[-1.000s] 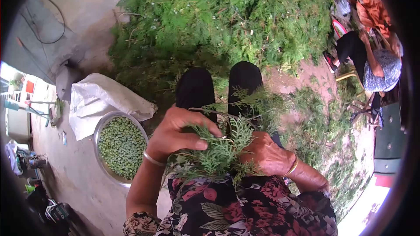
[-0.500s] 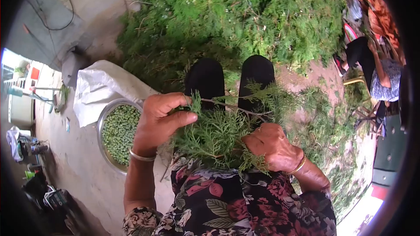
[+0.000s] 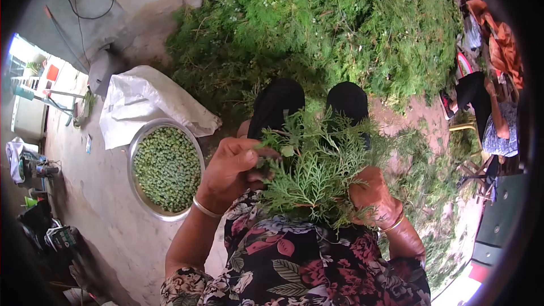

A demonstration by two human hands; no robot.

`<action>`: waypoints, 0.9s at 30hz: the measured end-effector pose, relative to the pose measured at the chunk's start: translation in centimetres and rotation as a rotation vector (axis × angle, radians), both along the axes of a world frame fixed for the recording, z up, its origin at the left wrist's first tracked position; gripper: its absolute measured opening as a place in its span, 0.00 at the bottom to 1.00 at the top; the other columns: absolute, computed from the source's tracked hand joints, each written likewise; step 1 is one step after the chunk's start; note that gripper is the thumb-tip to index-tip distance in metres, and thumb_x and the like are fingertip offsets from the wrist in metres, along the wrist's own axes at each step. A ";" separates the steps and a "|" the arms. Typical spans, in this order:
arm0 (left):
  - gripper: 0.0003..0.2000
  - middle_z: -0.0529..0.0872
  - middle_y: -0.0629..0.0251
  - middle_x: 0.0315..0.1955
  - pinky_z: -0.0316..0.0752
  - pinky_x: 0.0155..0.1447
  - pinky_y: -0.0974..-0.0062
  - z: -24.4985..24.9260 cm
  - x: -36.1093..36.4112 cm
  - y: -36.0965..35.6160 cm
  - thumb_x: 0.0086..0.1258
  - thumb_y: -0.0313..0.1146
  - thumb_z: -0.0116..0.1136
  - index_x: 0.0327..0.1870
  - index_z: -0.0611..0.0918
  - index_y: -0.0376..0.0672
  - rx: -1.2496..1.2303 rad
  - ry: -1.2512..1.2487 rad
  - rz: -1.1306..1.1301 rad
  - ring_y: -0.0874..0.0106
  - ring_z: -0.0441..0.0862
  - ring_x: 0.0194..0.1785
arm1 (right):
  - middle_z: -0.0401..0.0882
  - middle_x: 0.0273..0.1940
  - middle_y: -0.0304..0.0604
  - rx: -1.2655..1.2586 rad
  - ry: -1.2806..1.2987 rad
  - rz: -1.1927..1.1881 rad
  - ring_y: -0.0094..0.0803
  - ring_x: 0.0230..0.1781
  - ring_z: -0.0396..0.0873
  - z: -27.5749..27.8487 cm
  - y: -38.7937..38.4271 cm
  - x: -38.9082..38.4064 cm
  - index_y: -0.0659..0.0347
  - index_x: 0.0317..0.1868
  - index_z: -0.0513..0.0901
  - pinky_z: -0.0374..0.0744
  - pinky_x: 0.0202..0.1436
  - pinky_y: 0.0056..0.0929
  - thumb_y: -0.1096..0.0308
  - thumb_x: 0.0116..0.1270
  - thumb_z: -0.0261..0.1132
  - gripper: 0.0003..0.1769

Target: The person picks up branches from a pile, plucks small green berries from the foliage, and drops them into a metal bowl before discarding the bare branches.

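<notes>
My right hand (image 3: 375,197) is closed round the stem end of a leafy green conifer branch (image 3: 317,178), which spreads over my lap in flat, scaly sprays. At the branch's left side my left hand (image 3: 233,171) has its thumb and fingers curled together among the leaf tips. Foliage and the hand itself partly hide what lies between those fingers. A small pale green cone (image 3: 288,151) shows on the branch beside them. To the left of my left hand, a metal basin (image 3: 135,178) stands on the floor, holding many small green cones (image 3: 166,164).
A large heap of cut conifer branches (image 3: 317,28) lies ahead of my knees. A white sack (image 3: 144,93) lies behind the basin. More loose sprigs (image 3: 422,192) cover the floor at right. Another person (image 3: 498,119) sits at the far right.
My left hand has lowered, its fingers now curled among the branch's left tips. The branch's sprays have swung up and fanned out, while my right hand keeps its hold. The view has shifted slightly.
</notes>
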State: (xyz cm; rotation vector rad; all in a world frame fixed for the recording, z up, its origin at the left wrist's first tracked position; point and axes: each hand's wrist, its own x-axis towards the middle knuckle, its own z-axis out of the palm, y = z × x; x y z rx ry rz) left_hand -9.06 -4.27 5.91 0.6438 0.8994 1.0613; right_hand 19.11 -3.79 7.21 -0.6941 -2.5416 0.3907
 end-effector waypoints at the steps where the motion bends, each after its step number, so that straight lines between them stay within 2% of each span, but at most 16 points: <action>1: 0.19 0.79 0.63 0.21 0.70 0.26 0.85 0.3 0.2 0.1 0.60 0.43 0.60 0.30 0.81 0.29 0.003 -0.004 0.003 0.81 0.75 0.25 | 0.75 0.25 0.44 -0.004 0.007 0.001 0.36 0.20 0.73 0.2 0.0 -0.1 0.64 0.24 0.75 0.68 0.18 0.31 0.71 0.35 0.62 0.11; 4: 0.16 0.79 0.64 0.21 0.70 0.30 0.83 1.6 1.0 0.6 0.63 0.38 0.60 0.32 0.81 0.28 -0.019 0.005 -0.052 0.79 0.75 0.25 | 0.76 0.25 0.44 -0.050 0.041 0.044 0.36 0.21 0.74 0.5 0.0 -0.3 0.64 0.25 0.76 0.70 0.21 0.33 0.69 0.35 0.63 0.13; 6: 0.12 0.80 0.64 0.24 0.71 0.33 0.82 2.8 2.3 0.6 0.65 0.32 0.57 0.34 0.81 0.28 -0.153 0.224 0.043 0.78 0.75 0.27 | 0.76 0.25 0.44 -0.049 0.026 0.046 0.36 0.22 0.74 0.7 0.0 -0.6 0.64 0.26 0.76 0.70 0.22 0.35 0.68 0.35 0.63 0.14; 7: 0.12 0.80 0.64 0.24 0.71 0.33 0.82 3.1 2.5 0.5 0.65 0.32 0.57 0.34 0.81 0.28 -0.152 0.222 0.042 0.78 0.75 0.27 | 0.76 0.25 0.44 -0.051 0.013 0.048 0.37 0.22 0.74 0.8 -0.1 -0.8 0.64 0.26 0.77 0.71 0.24 0.36 0.67 0.34 0.63 0.15; 9: 0.08 0.81 0.65 0.29 0.72 0.34 0.82 3.5 2.9 0.4 0.66 0.28 0.55 0.34 0.81 0.31 0.022 0.344 -0.025 0.78 0.76 0.30 | 0.76 0.25 0.44 -0.046 0.008 0.049 0.37 0.23 0.74 0.7 -0.2 -0.9 0.64 0.26 0.77 0.72 0.25 0.37 0.66 0.34 0.63 0.15; 10: 0.06 0.81 0.66 0.31 0.72 0.35 0.82 2.6 2.2 0.8 0.64 0.27 0.55 0.35 0.82 0.33 -0.093 0.183 -0.105 0.79 0.76 0.32 | 0.76 0.25 0.44 -0.042 0.004 0.052 0.37 0.23 0.74 0.7 -0.3 -0.9 0.64 0.27 0.77 0.72 0.27 0.38 0.65 0.35 0.63 0.15; 11: 0.06 0.81 0.66 0.31 0.72 0.35 0.82 2.1 2.2 0.7 0.64 0.27 0.55 0.35 0.82 0.33 -0.091 0.180 -0.111 0.79 0.76 0.32 | 0.76 0.25 0.44 -0.041 0.001 0.046 0.37 0.23 0.74 0.7 -0.3 -0.9 0.64 0.27 0.77 0.72 0.27 0.38 0.65 0.35 0.63 0.15; 13: 0.06 0.81 0.65 0.31 0.72 0.33 0.82 1.3 2.3 0.2 0.63 0.25 0.54 0.35 0.82 0.35 0.071 0.162 0.073 0.80 0.76 0.31 | 0.75 0.25 0.44 -0.116 -0.046 0.023 0.38 0.24 0.75 0.9 -0.5 -0.7 0.63 0.26 0.77 0.72 0.27 0.38 0.64 0.34 0.62 0.16; 15: 0.08 0.79 0.66 0.28 0.71 0.28 0.82 0.4 1.3 0.2 0.62 0.25 0.52 0.39 0.81 0.35 0.154 0.262 0.056 0.81 0.73 0.28 | 0.74 0.24 0.43 -0.122 -0.032 0.018 0.38 0.24 0.74 0.2 -0.6 -0.5 0.63 0.26 0.77 0.71 0.27 0.38 0.63 0.34 0.63 0.15; 17: 0.08 0.76 0.68 0.20 0.63 0.23 0.83 -0.2 -0.1 0.1 0.63 0.24 0.53 0.42 0.78 0.34 0.009 -0.191 0.288 0.82 0.68 0.20 | 0.72 0.24 0.42 -0.129 -0.016 0.020 0.39 0.24 0.73 0.1 -0.6 -0.1 0.62 0.25 0.77 0.71 0.26 0.38 0.63 0.33 0.63 0.15; 19: 0.09 0.75 0.66 0.22 0.65 0.25 0.83 -1.6 -4.9 0.4 0.64 0.24 0.52 0.44 0.77 0.35 -0.003 -0.324 0.488 0.80 0.68 0.21 | 0.68 0.20 0.41 -0.092 0.017 0.033 0.37 0.20 0.70 0.2 -0.7 0.7 0.60 0.23 0.76 0.68 0.24 0.38 0.63 0.32 0.63 0.14; 21: 0.10 0.78 0.64 0.26 0.67 0.27 0.82 -2.3 -8.9 -0.5 0.64 0.25 0.52 0.45 0.77 0.34 0.066 -0.201 0.655 0.80 0.68 0.23 | 0.66 0.20 0.40 -0.040 0.043 0.005 0.37 0.18 0.67 -0.6 -1.1 1.1 0.58 0.20 0.74 0.65 0.23 0.37 0.64 0.32 0.63 0.12; 23: 0.10 0.81 0.60 0.32 0.71 0.31 0.80 -3.2 -12.9 -2.2 0.64 0.25 0.53 0.46 0.77 0.35 0.086 0.037 0.723 0.79 0.73 0.27 | 0.65 0.18 0.39 -0.016 0.047 0.008 0.37 0.18 0.67 -1.3 -1.3 1.7 0.57 0.19 0.74 0.65 0.25 0.38 0.64 0.31 0.63 0.11; 24: 0.10 0.81 0.60 0.32 0.71 0.31 0.80 -4.1 -14.7 -3.0 0.64 0.25 0.53 0.46 0.77 0.35 0.085 0.039 0.726 0.79 0.73 0.27 | 0.63 0.16 0.36 -0.067 0.055 0.013 0.35 0.18 0.67 -1.0 -1.3 1.6 0.57 0.18 0.73 0.65 0.26 0.37 0.65 0.31 0.64 0.11; 26: 0.14 0.82 0.54 0.41 0.76 0.42 0.73 -6.4 -17.9 -4.7 0.65 0.28 0.54 0.50 0.76 0.33 0.082 0.467 0.882 0.71 0.80 0.39 | 0.62 0.15 0.35 -0.024 0.098 0.004 0.34 0.17 0.65 -1.9 -1.3 1.6 0.56 0.17 0.73 0.64 0.26 0.37 0.65 0.30 0.64 0.11; 27: 0.14 0.82 0.54 0.41 0.76 0.42 0.73 -7.4 -19.3 -5.5 0.65 0.28 0.54 0.50 0.76 0.33 0.080 0.470 0.887 0.71 0.80 0.39 | 0.61 0.14 0.33 0.021 0.138 -0.008 0.33 0.16 0.64 -2.2 -1.3 1.6 0.56 0.17 0.72 0.63 0.26 0.37 0.65 0.29 0.63 0.11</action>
